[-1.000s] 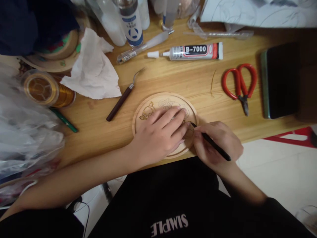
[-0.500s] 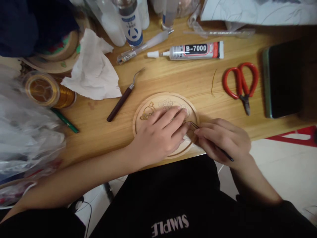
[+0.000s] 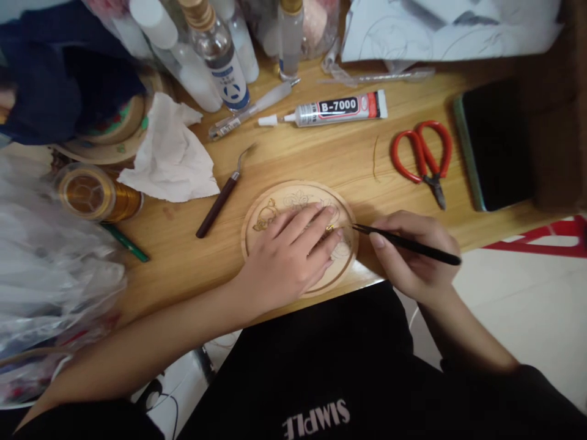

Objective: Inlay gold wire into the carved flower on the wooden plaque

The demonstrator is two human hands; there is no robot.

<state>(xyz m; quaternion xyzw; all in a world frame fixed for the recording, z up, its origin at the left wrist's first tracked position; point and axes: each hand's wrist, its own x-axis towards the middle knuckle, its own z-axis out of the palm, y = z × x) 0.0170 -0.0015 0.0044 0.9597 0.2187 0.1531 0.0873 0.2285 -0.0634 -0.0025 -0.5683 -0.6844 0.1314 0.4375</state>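
Observation:
My left hand [image 3: 293, 247] lies flat with fingers stretched out over a round wooden board [image 3: 250, 211]. Drawn flower outlines show on the board, and gold wire [image 3: 266, 214] follows part of the drawing at its left side. A small bent bit of gold wire [image 3: 330, 228] shows by my left fingertips. Black tweezers [image 3: 408, 242] are pinched in my right hand [image 3: 417, 253], at the board's right edge. Their tips point left toward the small wire, and I cannot tell whether they grip anything. My left hand hides the middle of the board.
Behind the board lie a B-7000 glue tube [image 3: 339, 109], a hooked tool [image 3: 224, 195] and red-handled cutters [image 3: 426, 156]. A loose wire piece [image 3: 375, 160] is near the cutters. A phone [image 3: 498, 146] lies right; a wire spool [image 3: 101, 192], tissue [image 3: 172, 153] and bottles [image 3: 224, 67] stand left and back.
My right hand has turned and drawn the tweezers back slightly from my left fingertips, so more of them shows. The bit of gold wire has come into sight. The whole view has shifted.

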